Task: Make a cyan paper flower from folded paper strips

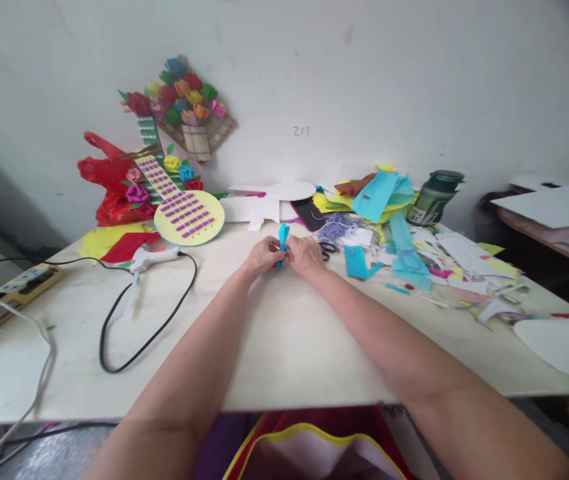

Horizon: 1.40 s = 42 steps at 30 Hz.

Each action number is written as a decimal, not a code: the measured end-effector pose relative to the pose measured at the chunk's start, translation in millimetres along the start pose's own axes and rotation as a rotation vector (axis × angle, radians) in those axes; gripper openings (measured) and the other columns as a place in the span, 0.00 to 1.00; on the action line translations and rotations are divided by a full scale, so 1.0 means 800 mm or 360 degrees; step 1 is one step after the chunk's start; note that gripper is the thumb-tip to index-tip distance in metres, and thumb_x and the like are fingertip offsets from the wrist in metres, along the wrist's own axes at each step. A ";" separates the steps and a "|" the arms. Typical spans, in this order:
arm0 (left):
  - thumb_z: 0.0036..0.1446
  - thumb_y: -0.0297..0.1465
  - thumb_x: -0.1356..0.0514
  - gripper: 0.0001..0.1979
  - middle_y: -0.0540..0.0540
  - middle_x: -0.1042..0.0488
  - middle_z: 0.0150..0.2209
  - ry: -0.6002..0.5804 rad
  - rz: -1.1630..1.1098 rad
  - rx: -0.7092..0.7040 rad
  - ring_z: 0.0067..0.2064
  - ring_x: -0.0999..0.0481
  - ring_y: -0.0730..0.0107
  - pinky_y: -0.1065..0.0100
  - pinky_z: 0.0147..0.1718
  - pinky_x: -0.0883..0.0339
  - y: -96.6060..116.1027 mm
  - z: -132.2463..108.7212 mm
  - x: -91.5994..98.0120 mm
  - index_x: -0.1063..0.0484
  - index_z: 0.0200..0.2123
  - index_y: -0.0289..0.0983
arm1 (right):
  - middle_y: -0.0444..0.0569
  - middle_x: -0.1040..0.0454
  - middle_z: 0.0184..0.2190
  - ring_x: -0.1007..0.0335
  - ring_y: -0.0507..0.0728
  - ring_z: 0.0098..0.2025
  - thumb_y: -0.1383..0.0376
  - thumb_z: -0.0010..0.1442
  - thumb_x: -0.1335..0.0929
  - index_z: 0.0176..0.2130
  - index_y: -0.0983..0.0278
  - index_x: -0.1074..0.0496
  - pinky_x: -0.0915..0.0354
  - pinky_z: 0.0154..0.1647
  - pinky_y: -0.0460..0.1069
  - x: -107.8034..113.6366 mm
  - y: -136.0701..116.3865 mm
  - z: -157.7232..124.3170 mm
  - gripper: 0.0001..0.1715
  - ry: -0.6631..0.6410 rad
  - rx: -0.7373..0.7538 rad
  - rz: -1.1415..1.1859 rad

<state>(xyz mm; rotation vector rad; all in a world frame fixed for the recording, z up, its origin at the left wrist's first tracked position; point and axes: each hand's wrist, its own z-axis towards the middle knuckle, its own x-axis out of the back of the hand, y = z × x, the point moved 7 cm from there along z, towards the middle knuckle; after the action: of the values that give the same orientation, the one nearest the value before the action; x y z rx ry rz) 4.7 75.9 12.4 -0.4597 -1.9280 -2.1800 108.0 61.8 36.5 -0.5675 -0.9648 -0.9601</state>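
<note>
Both of my hands meet over the middle of the table, around a small piece of bright blue crepe paper (283, 233) that is pinched in at its centre like a bow. My left hand (264, 255) grips it from the left with fingertips together. From the right, my right hand (306, 257) closes on the same paper. The fingers partly cover the pinched middle. Just beyond my right hand lie black-handled scissors (328, 249). A cut blue paper piece (355, 261) rests to their right.
On the left are a white glue gun (157, 257) with a looping black cord and a power strip (9, 300). A yellow paper guitar (189, 219) leans at the back. Paper scraps (457, 257), purple yarn (335, 228) and a green bottle (434, 198) crowd the right.
</note>
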 end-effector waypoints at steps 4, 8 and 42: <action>0.37 0.26 0.41 0.11 0.53 0.34 0.20 0.0074 0.0297 -0.0051 0.22 0.34 0.76 0.74 0.22 0.39 -0.001 0.005 0.006 0.34 0.30 0.35 | 0.55 0.26 0.35 0.35 0.58 0.38 0.67 0.59 0.43 0.38 0.66 0.31 0.50 0.39 0.50 -0.002 0.000 0.001 0.14 -0.0052 0.0068 -0.0016; 0.36 0.26 0.43 0.10 0.52 0.33 0.20 0.0057 0.0459 -0.0045 0.23 0.35 0.75 0.73 0.23 0.40 0.005 0.002 0.010 0.30 0.28 0.33 | 0.54 0.26 0.36 0.34 0.57 0.41 0.66 0.61 0.43 0.40 0.64 0.31 0.49 0.38 0.49 -0.001 -0.001 0.002 0.15 -0.0133 0.0168 0.0003; 0.51 0.30 0.50 0.14 0.41 0.24 0.35 0.0172 0.1312 -0.0126 0.40 0.27 0.58 0.67 0.36 0.37 0.035 -0.015 -0.004 0.28 0.38 0.38 | 0.54 0.26 0.38 0.30 0.60 0.40 0.66 0.59 0.43 0.44 0.65 0.35 0.42 0.36 0.50 -0.009 0.011 0.005 0.15 -0.0205 -0.0205 0.0296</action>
<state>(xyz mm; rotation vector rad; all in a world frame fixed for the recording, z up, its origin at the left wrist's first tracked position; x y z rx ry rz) 16.2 59.8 36.4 -0.9248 -1.2569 -1.6790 112.3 72.5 32.1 -0.8217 -0.9506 -0.8304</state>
